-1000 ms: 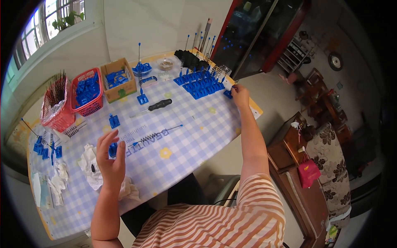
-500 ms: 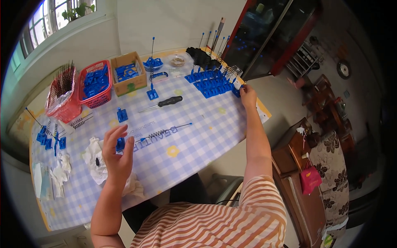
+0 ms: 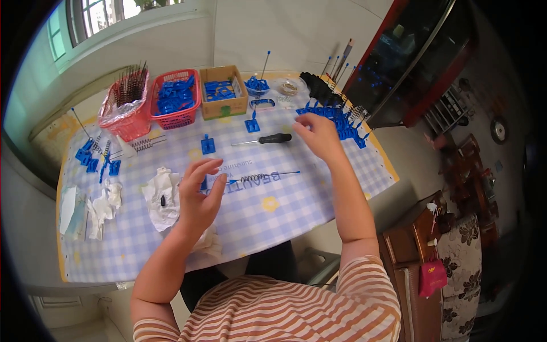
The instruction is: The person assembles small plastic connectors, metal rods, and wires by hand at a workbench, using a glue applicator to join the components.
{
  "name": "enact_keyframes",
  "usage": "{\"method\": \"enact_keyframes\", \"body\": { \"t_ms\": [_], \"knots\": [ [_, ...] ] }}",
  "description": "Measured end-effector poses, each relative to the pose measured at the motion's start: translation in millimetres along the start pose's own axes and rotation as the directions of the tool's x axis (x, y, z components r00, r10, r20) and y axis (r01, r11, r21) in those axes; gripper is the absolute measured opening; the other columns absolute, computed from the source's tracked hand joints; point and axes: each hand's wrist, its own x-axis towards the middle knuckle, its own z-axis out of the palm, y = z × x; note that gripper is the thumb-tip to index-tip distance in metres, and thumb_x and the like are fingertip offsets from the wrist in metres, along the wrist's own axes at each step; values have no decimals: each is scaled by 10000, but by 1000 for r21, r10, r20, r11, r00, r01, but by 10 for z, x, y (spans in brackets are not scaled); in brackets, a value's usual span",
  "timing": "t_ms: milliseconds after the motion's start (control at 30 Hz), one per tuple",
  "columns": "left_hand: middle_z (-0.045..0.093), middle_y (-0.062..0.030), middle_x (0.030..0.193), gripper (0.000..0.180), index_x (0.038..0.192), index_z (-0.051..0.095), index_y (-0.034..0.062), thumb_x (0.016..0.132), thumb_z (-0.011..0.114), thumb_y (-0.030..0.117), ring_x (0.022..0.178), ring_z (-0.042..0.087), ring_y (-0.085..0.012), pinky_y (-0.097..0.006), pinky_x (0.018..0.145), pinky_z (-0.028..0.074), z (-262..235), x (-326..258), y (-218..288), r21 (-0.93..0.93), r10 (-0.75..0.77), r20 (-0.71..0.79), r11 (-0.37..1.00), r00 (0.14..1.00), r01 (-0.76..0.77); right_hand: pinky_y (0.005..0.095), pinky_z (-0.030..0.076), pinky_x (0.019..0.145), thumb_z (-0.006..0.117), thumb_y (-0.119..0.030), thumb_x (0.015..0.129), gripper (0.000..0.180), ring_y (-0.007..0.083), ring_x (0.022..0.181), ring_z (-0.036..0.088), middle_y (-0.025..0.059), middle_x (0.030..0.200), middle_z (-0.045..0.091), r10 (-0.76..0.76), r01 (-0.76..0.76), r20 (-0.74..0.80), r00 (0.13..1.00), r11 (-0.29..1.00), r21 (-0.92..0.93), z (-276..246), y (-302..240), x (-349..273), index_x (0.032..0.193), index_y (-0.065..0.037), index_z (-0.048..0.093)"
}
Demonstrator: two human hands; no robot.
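My left hand [image 3: 200, 192] hovers over the near middle of the table, fingers curved and apart with nothing in them. A blue plastic piece partly shows behind its fingers. Beside it lies a blue-tipped rod with a dark coil spring [image 3: 254, 178]. My right hand [image 3: 317, 135] is in the air, thumb and fingers apart, left of the rows of blue bases [image 3: 336, 121]. No object shows in its fingers. A black-handled screwdriver [image 3: 276, 138] lies between the hands. Two single blue bases stand farther back, one upright base [image 3: 208, 145] and another with a rod [image 3: 252, 125].
Along the back stand a lined red basket [image 3: 124, 126] of dark springs, a red basket [image 3: 176, 121] of blue parts, a cardboard box [image 3: 225, 110] and a small dish [image 3: 257, 91]. Black parts [image 3: 320, 89] lie back right. White tissue [image 3: 160, 214] and more blue parts [image 3: 85, 157] are at left.
My right hand has left the near end of the blue rows and moved left over the table. My left hand stays raised and open. The whole view has shifted, moving the table rightward.
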Motion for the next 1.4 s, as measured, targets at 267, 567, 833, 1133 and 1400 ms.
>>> {"method": "enact_keyframes", "body": {
  "t_ms": [267,567,833,1133,1400],
  "knots": [
    [648,-126,1001,271,1082,657,16,811,666,7,853,645,-206,-297,757,494,11,-12,-46,-31,-20,12,999,1000,21,331,522,691,687,-284,812,409,224,762,680,142,865,703,-79,98,-160,984,988,116,985,-44,803,1057,42,660],
    [631,-124,1082,309,1140,637,21,834,674,50,905,641,-217,-303,792,493,-16,-14,-62,-110,-140,23,984,990,142,266,509,645,687,-182,827,238,109,646,629,72,758,675,43,-21,-25,999,823,568,666,-403,665,901,43,661],
    [601,-106,1168,403,1199,615,32,831,726,152,1043,594,-207,-313,839,491,-2,-3,53,-119,-275,-8,955,961,272,277,503,721,695,-81,846,120,120,842,620,48,778,666,-113,-106,229,967,641,761,318,-1023,-115,782,-11,622],
    [655,-51,954,233,1089,669,16,877,691,111,800,574,-90,-222,685,462,83,-91,-124,-255,-292,200,906,935,337,234,477,699,717,-124,844,158,61,750,597,-16,700,612,-182,-101,262,948,608,788,448,-1017,-381,801,-4,625],
    [639,-32,910,206,1089,669,12,905,659,103,775,541,-65,-215,673,451,69,-111,-110,-260,-336,235,882,912,392,322,493,845,664,-106,878,202,178,1000,644,96,898,683,-230,-83,261,937,582,809,405,-1028,-396,723,0,589]
  ]
}}
